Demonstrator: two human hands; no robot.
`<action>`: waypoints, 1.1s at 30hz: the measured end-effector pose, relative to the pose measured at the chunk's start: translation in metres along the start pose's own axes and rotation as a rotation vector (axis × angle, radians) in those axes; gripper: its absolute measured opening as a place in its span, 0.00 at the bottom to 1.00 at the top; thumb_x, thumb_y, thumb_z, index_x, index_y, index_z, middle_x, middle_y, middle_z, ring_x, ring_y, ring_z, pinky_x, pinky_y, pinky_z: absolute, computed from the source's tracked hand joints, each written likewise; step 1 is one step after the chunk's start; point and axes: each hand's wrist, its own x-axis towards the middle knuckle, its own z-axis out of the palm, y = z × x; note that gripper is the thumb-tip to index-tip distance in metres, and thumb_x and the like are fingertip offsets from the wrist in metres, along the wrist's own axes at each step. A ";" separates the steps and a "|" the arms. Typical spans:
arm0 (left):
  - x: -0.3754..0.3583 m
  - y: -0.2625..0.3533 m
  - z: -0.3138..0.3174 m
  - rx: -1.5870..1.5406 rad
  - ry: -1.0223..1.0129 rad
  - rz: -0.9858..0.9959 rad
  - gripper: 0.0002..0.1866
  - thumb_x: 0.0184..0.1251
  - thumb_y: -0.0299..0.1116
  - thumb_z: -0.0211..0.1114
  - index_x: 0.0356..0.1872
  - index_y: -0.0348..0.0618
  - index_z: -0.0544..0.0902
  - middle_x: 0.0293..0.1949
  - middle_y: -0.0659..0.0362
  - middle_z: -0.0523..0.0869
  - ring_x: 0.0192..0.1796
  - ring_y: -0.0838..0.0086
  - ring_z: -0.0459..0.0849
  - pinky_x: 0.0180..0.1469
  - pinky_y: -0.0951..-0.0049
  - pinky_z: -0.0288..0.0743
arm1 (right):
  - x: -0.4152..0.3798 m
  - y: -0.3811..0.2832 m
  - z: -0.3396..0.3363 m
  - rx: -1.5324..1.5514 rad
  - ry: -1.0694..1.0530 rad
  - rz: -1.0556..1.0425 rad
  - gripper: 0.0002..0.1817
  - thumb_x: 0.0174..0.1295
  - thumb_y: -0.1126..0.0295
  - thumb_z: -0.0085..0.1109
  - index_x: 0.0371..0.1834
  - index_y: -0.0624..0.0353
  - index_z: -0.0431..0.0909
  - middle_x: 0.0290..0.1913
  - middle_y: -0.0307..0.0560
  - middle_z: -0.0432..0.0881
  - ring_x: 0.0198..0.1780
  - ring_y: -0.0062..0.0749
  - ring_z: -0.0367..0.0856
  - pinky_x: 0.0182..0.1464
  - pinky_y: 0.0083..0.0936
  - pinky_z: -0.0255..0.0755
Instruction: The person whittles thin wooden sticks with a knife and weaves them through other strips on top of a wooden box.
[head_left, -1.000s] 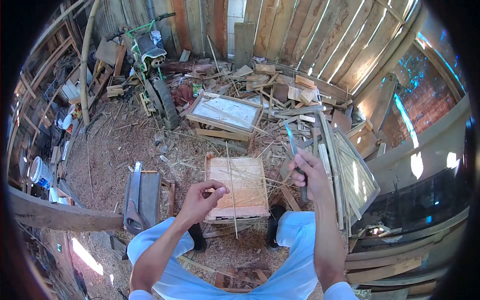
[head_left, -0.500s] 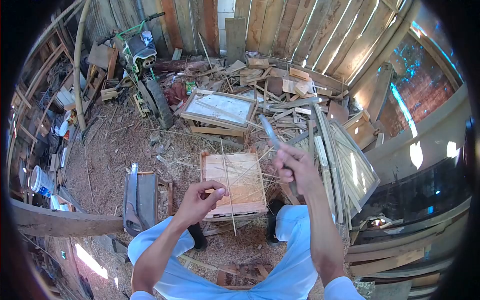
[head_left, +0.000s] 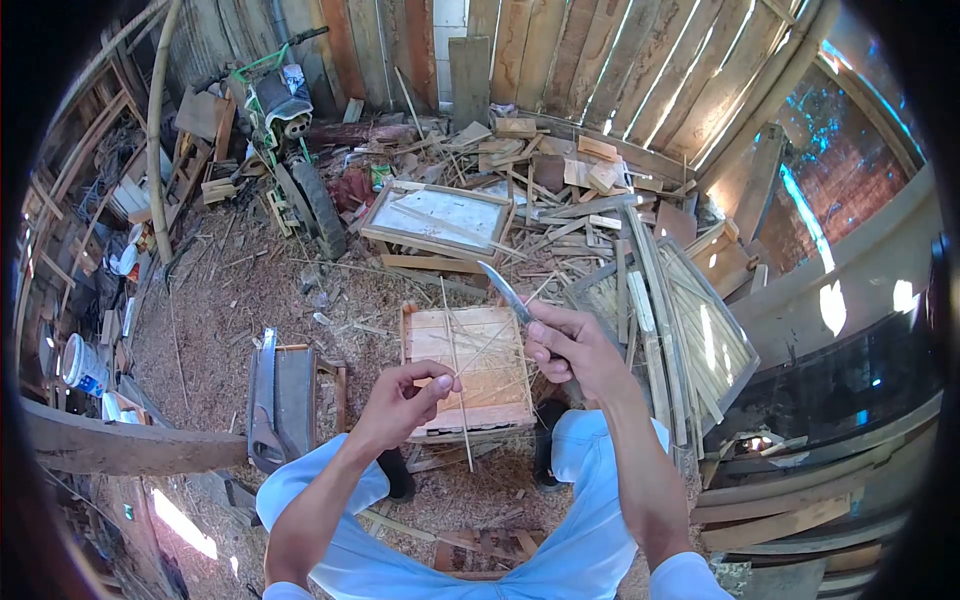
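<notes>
My left hand (head_left: 408, 402) pinches a thin wooden strip (head_left: 452, 340) between thumb and fingers; the strip runs nearly upright through the view. My right hand (head_left: 575, 348) is wrapped round the handle of a knife (head_left: 508, 291), its blade pointing up and to the left, apart from the strip. Beneath both hands, between my feet, stands a low wooden stool or box top (head_left: 490, 400) of pale planks. Several more thin strips (head_left: 500, 335) lie across it.
A handsaw (head_left: 265, 400) rests on a small dark-topped stool (head_left: 295, 385) at left. Behind lies a framed white panel (head_left: 430, 220) beside a heap of wood offcuts (head_left: 590, 180). A motorbike (head_left: 300, 170) stands at back left. Stacked frames (head_left: 690, 340) lean at right. Shavings cover the floor.
My right hand has moved left and slightly down with the knife, whose blade now tilts further left, nearer the strip. My left hand has hardly moved.
</notes>
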 end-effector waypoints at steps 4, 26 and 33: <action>-0.001 0.001 0.000 -0.007 -0.019 0.017 0.10 0.68 0.34 0.62 0.37 0.37 0.81 0.24 0.66 0.77 0.18 0.87 0.64 0.18 0.83 0.53 | 0.000 -0.002 -0.008 -0.001 0.076 -0.024 0.17 0.70 0.69 0.50 0.60 0.60 0.71 0.26 0.33 0.68 0.20 0.11 0.59 0.18 0.09 0.51; 0.001 0.001 0.005 -0.026 -0.023 0.041 0.09 0.70 0.33 0.60 0.38 0.36 0.80 0.22 0.67 0.73 0.18 0.89 0.65 0.18 0.86 0.54 | 0.003 0.000 -0.001 -0.023 -0.057 0.037 0.24 0.70 0.68 0.51 0.69 0.56 0.63 0.26 0.32 0.68 0.20 0.11 0.58 0.19 0.10 0.51; -0.002 0.001 0.003 -0.008 -0.023 0.028 0.10 0.70 0.34 0.59 0.37 0.37 0.82 0.19 0.68 0.71 0.18 0.87 0.64 0.19 0.83 0.55 | -0.004 -0.014 -0.011 0.085 0.067 -0.074 0.18 0.70 0.71 0.49 0.62 0.61 0.70 0.25 0.31 0.66 0.19 0.09 0.58 0.18 0.08 0.50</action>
